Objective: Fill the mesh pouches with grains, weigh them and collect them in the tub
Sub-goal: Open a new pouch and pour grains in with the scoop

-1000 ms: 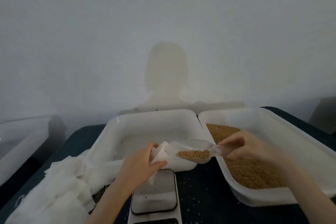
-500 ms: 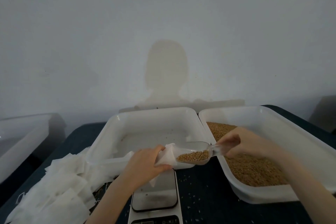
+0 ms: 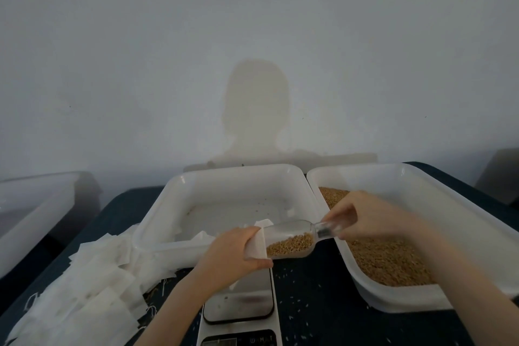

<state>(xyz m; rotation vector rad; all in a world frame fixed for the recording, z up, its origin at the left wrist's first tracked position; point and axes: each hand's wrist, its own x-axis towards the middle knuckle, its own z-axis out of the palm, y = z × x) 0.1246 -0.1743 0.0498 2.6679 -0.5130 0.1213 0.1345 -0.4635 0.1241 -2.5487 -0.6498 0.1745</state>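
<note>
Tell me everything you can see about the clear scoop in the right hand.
The scoop looks like clear plastic, with a rounded bowl and a narrow handle. The right hand pinches the handle; the bowl holds golden-brown grains heaped at its low end. It tilts down to the left, its mouth at the opening of a white mesh pouch gripped by the left hand, above the scale.

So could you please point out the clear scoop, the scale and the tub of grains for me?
clear scoop [image 3: 292, 236], head view, on the bowl's clear wall above the grains.
scale [image 3: 238, 303], head view, on its shiny weighing plate.
tub of grains [image 3: 398, 300], head view, on its near white wall.
</note>
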